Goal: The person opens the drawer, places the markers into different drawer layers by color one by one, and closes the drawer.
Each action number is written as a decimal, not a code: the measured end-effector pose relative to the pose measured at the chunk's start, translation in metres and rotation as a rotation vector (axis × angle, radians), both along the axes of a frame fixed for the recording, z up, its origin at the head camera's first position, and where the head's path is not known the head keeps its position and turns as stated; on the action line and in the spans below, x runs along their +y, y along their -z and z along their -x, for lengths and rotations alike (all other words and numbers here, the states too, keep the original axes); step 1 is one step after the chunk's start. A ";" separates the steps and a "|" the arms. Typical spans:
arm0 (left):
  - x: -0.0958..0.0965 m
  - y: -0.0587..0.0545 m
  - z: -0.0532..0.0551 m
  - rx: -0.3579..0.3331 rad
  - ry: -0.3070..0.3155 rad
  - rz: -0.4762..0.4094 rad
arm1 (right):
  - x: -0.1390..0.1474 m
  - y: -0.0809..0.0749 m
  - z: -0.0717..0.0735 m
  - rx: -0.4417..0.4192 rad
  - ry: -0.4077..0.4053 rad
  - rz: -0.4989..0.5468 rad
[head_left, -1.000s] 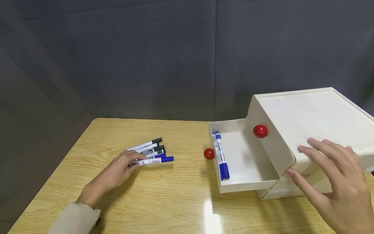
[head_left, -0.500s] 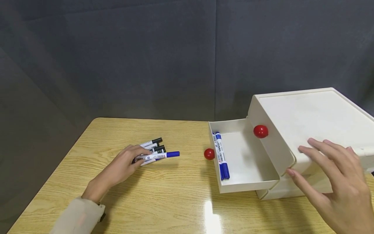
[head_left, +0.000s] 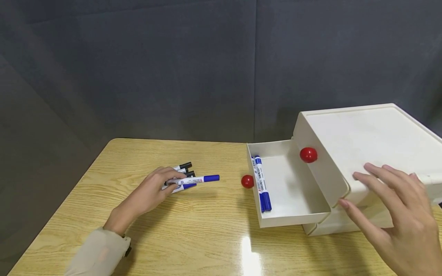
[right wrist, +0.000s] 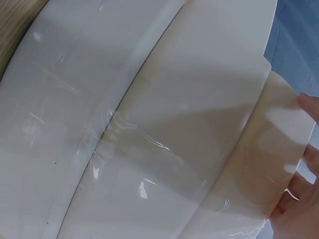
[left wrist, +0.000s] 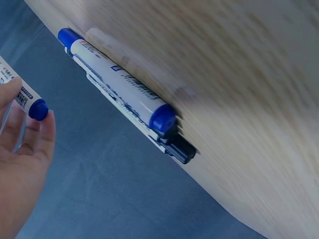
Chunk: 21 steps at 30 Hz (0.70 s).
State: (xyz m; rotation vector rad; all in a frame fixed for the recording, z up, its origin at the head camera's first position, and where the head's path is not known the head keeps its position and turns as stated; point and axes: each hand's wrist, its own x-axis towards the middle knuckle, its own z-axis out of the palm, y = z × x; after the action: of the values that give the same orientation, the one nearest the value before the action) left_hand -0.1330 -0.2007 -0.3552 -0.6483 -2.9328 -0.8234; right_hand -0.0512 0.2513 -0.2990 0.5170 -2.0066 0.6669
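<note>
In the head view, my left hand pinches a whiteboard marker with a blue cap, held above the table, the cap pointing right. The left wrist view shows its other end near my fingers. Just beneath lie another blue-capped marker and several black-capped markers, partly hidden by the hand. My right hand rests with spread fingers on the near edge of the white drawer box, the thumb at its corner. The pulled-out drawer holds blue-capped markers along its front wall.
A red ball knob sticks out from the open drawer's front. Another red knob is on the upper drawer, which is shut. The wooden table ends at a dark cloth backdrop.
My left hand has lifted the blue-capped marker off the pile and carried it slightly right and up. The right hand and the drawer box have stayed in place.
</note>
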 end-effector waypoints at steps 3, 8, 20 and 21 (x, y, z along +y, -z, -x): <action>0.002 -0.001 0.001 0.011 0.013 -0.001 | 0.000 0.000 0.000 -0.002 0.001 0.002; 0.005 -0.005 0.003 0.037 0.026 -0.002 | 0.000 0.000 -0.001 -0.009 0.003 0.001; 0.015 -0.017 0.007 0.079 0.045 -0.017 | 0.002 0.001 -0.002 -0.029 0.008 0.000; 0.017 -0.018 0.007 0.085 0.049 -0.022 | 0.002 0.001 -0.002 -0.028 0.008 0.001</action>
State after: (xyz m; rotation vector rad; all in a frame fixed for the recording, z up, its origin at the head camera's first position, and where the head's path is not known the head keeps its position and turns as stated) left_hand -0.1401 -0.1840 -0.3371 -0.7379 -2.8389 -0.8100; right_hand -0.0494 0.2537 -0.3003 0.5021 -2.0332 0.6735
